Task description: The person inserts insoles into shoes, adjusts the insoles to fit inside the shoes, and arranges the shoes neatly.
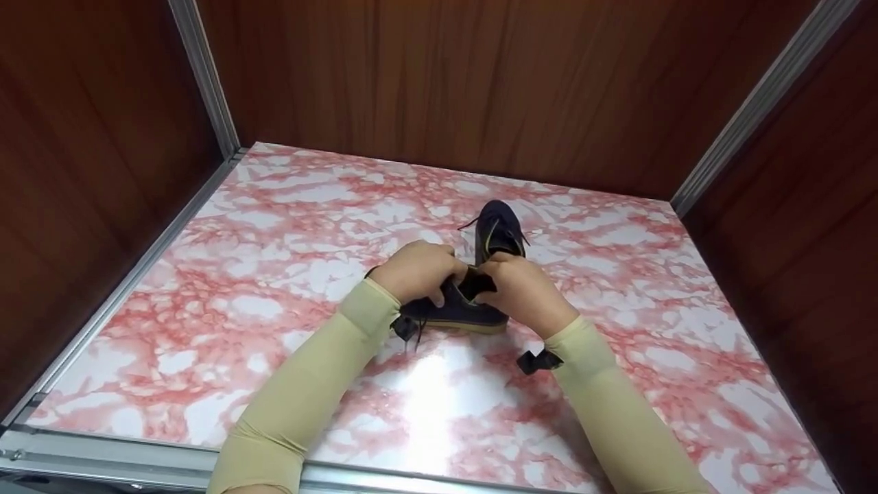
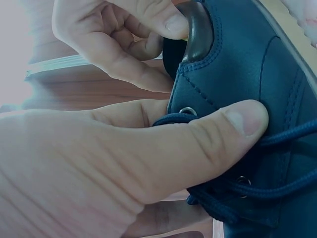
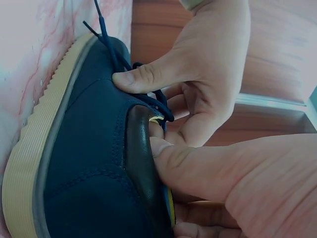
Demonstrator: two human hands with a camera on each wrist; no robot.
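A dark blue lace-up shoe with a tan sole lies side-on on the table, toe to the left. My left hand grips its front over the laces, the thumb pressed on the side by the eyelets. At the opening, my right hand pinches the brown padded collar, with its thumb on the edge and its other fingers partly hidden inside. Loose laces hang out past the left thumb. Just beyond both hands stands the matching shoe, toe pointing away, laces undone.
The tabletop has a red and white marbled pattern. Brown wood-grain panels wall it at the back and both sides, with metal rails at the corners. A metal edge runs along the front.
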